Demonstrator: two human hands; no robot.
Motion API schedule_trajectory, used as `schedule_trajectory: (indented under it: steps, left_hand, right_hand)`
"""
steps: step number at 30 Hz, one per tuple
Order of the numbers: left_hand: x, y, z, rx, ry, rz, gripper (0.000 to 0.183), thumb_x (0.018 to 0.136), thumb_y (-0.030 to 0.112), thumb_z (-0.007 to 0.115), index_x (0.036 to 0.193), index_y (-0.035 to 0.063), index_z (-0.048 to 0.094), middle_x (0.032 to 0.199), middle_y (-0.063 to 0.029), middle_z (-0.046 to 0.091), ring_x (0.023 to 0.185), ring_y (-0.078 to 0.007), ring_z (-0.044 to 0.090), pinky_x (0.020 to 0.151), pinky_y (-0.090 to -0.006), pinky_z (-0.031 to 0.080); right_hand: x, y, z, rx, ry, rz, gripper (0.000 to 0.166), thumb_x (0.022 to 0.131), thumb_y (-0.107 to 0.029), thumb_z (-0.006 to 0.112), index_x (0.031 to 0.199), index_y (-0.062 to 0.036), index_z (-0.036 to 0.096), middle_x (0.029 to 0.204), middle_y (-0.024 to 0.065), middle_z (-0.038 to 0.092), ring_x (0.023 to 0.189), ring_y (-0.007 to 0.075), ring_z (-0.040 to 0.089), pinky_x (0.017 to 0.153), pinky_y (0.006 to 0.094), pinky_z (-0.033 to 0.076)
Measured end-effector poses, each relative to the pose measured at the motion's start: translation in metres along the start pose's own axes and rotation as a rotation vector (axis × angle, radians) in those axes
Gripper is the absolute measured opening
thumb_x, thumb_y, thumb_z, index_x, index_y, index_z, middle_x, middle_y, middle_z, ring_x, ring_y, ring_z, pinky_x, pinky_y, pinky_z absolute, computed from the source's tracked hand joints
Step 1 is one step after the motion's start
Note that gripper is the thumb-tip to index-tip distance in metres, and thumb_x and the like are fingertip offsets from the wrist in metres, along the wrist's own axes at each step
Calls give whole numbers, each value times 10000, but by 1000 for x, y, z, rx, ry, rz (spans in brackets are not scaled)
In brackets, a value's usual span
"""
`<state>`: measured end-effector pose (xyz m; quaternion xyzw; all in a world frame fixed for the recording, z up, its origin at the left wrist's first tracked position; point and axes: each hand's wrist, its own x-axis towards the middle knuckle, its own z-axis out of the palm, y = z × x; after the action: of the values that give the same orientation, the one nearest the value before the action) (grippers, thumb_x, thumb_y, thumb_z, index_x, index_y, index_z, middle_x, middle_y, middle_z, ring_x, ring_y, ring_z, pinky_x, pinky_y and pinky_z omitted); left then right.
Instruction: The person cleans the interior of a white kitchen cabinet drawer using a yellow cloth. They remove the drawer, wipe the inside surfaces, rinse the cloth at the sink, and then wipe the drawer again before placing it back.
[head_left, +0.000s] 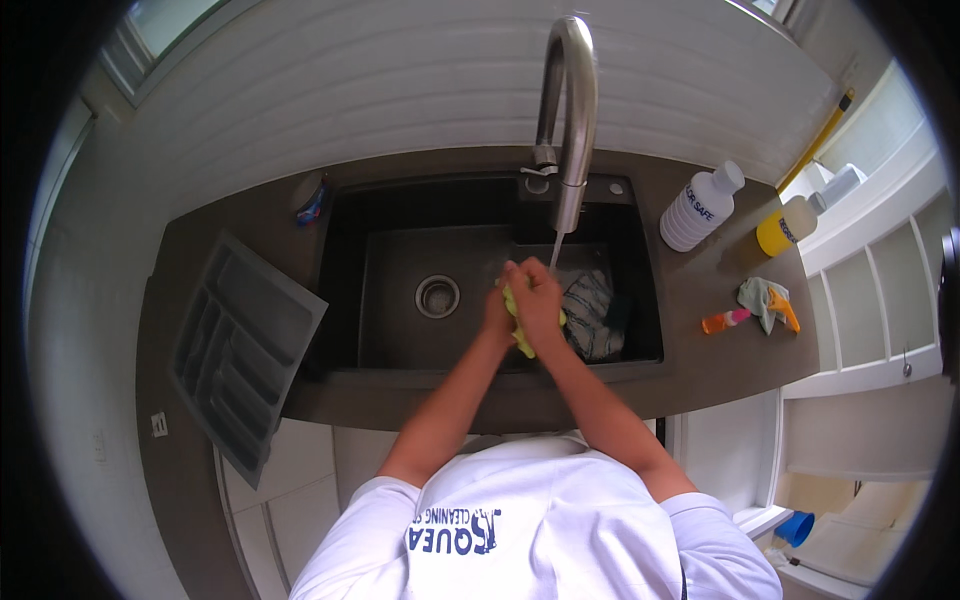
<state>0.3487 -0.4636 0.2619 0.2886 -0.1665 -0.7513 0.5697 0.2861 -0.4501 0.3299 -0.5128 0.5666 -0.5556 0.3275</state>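
Observation:
Over the dark sink (480, 180), my left hand (498, 311) and my right hand (537, 296) press together around a yellow-green cloth (523, 341). Part of the cloth hangs below my palms, and the rest is hidden between the fingers. Water runs in a thin stream (557, 249) from the brushed-metal faucet (574, 112), falling just beside my right hand. To the right of my hands, a striped grey-and-white cloth (592, 311) lies bunched in the sink, with a dark green scouring pad (619, 311) at its side. The round metal drain (437, 297) shows to the left.
A grey cutlery tray (247, 345) leans over the counter's left front edge. At right stand a white bottle (701, 206) and a yellow liquid bottle (787, 225). Nearer lie a small orange bottle (721, 322) and a rag (757, 296) with an orange spray trigger (784, 309).

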Motion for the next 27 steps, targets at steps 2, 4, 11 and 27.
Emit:
schedule_trajectory:
  steps: [2, 4, 11, 27]
  left_hand:
    - [2, -18, 10, -16, 18, 72, 368, 915, 361, 495, 961, 7, 584, 890, -74, 603, 829, -156, 593, 735, -295, 478]
    - [-7, -15, 48, 72, 246, -33, 355, 907, 353, 513, 944, 10, 596, 873, -63, 597, 806, -143, 579, 719, -279, 466]
    - [-11, 29, 73, 209, 68, -132, 384, 881, 387, 558, 957, 12, 591, 874, -74, 613, 731, -180, 605, 652, -299, 490]
    - [-7, -12, 67, 396, 269, -178, 510, 844, 494, 545, 829, -11, 611, 797, -83, 609, 732, -161, 583, 645, -322, 459]
  right_hand:
    - [11, 4, -3, -265, 94, -77, 331, 861, -291, 559, 685, -13, 521, 618, 156, 521, 589, 267, 551, 558, 376, 413]
    - [31, 24, -24, -416, 184, -220, 287, 864, -265, 541, 719, -18, 539, 671, 209, 548, 643, 404, 535, 569, 427, 408]
    - [30, 84, -58, -287, 3, 77, 304, 873, -305, 548, 825, -6, 581, 770, 155, 621, 724, 315, 592, 696, 360, 470]
    - [42, 52, -63, -436, 101, -35, 234, 853, -201, 559, 736, 0, 583, 600, 72, 509, 596, 78, 456, 549, 290, 387]
